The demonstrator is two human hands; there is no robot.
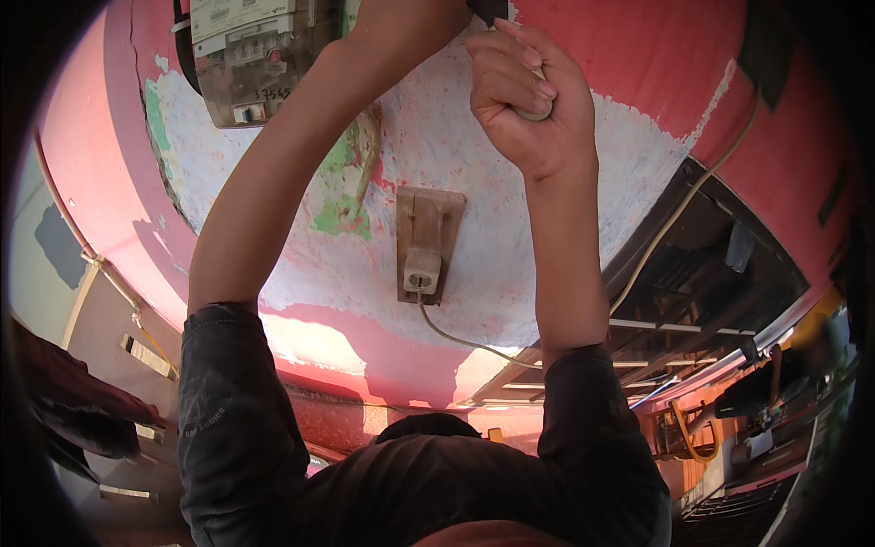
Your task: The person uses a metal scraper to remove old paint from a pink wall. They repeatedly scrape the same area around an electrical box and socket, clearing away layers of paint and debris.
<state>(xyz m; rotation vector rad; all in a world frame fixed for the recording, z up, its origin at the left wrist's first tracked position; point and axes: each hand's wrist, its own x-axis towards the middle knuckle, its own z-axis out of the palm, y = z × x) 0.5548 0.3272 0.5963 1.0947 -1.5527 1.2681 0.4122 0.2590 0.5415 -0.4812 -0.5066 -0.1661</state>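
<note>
Both my arms reach up to a wall of peeling pink and pale blue paint (492, 237). My right hand (529, 100) is closed, its fingers wrapped round a slim thing with a pale greenish, rounded handle end (538, 111); the rest of that thing is hidden. Beside it, at the top edge, my left hand (428, 14) is mostly cut off, and its fingers do not show. A dark piece (488, 9) shows between the two hands; I cannot make out what it is. Left of my left forearm hangs an electricity meter (251, 68) with a clear cover.
Below my hands, a white power socket (422, 272) sits on a wooden board (430, 205), with a pale cable (469, 345) running right. A dark window (720, 255) is at the right; further off stands another person (766, 383). Dark clothes (82, 401) hang at the left.
</note>
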